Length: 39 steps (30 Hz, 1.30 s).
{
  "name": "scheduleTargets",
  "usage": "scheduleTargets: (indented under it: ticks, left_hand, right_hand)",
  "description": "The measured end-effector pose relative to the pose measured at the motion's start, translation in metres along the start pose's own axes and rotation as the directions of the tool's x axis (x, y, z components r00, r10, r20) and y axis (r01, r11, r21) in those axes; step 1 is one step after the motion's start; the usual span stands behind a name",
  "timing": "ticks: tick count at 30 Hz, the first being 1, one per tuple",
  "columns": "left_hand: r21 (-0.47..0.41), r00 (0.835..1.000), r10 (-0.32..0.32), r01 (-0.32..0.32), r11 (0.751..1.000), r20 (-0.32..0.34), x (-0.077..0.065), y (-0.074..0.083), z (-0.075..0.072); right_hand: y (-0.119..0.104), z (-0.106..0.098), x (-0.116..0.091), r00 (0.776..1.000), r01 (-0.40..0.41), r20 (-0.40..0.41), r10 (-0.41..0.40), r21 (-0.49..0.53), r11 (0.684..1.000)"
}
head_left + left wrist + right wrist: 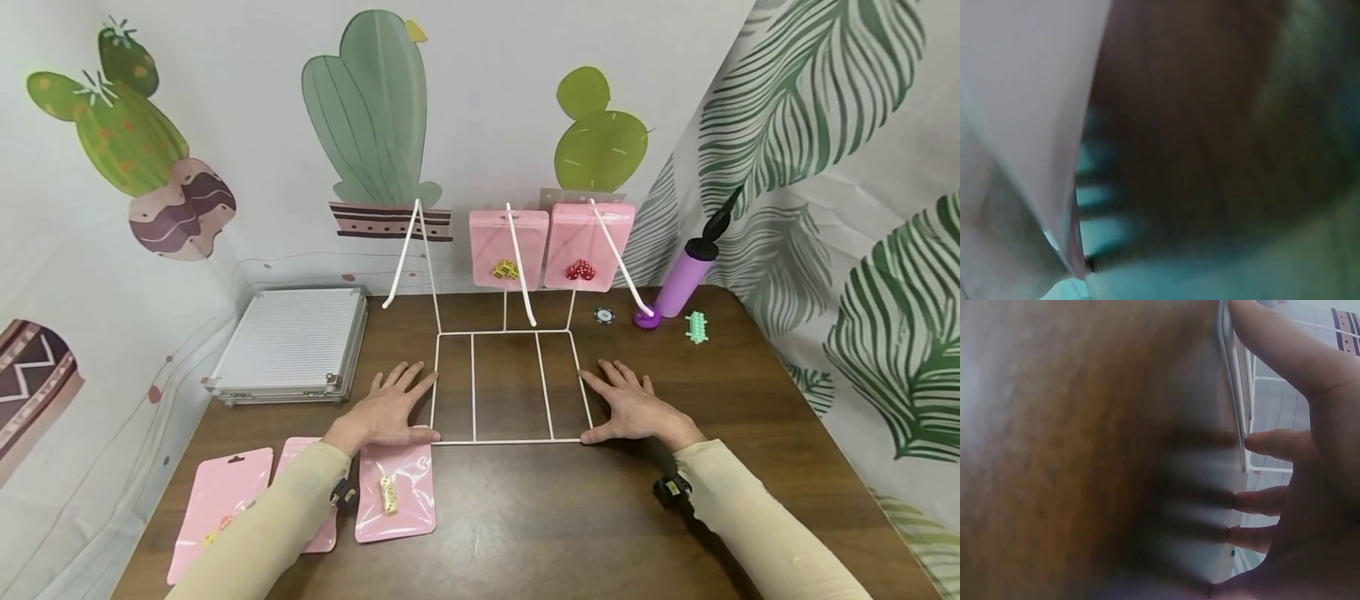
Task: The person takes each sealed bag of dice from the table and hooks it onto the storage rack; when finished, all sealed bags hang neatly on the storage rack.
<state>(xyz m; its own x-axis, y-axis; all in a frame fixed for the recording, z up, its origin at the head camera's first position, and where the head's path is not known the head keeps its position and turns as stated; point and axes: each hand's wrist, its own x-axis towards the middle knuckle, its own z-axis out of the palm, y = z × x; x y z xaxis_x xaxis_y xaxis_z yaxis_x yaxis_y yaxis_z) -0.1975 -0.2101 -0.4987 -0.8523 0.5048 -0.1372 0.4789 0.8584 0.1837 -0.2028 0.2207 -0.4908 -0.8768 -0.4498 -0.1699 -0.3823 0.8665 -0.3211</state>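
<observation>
A white wire display rack stands on the wooden table, with three slanted prongs above its flat base. From the middle prong hangs a pink zip bag with yellow dice, and from the right prong another pink bag with red dice. The left prong is bare. My left hand lies spread at the base's left side, its thumb at the front corner over the top of a pink bag with pale dice. Fingers spread, my right hand touches the right side of the base. Neither hand grips anything.
Two more pink bags lie by the left forearm, partly under the sleeve. A silver ribbed case sits at the back left. At the back right are a purple hand pump, a green knobbly toy and a poker chip.
</observation>
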Motion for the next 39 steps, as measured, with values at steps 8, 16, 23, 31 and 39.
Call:
scheduleTargets:
  ticks: [8,16,23,31,39]
  left_hand:
    - [0.001,1.0,-0.001,0.001,1.0,0.004,0.0,0.001,-0.001]
    - [0.003,1.0,-0.002,0.002,1.0,0.003,-0.001,0.002,-0.002]
    - [-0.035,0.998,0.009,-0.011,0.999,-0.059,-0.008,0.0,-0.013]
    - [-0.086,0.978,-0.023,0.005,0.996,-0.209,-0.029,0.0,-0.028]
    - [-0.136,0.964,-0.065,0.03,0.99,-0.258,-0.056,0.004,-0.034]
  right_hand:
    - [0.001,-0.001,0.0,1.0,0.01,0.018,-0.009,-0.032,0.999]
    - [0.004,0.003,0.001,1.0,0.008,0.03,-0.007,-0.031,0.999]
    - [0.003,0.003,0.002,1.0,0.009,0.021,-0.009,-0.03,1.0]
    - [0.003,0.002,0.002,1.0,0.011,0.021,-0.01,-0.032,0.999]
    - [0.002,0.001,0.001,1.0,0.014,0.017,-0.014,-0.02,1.0]
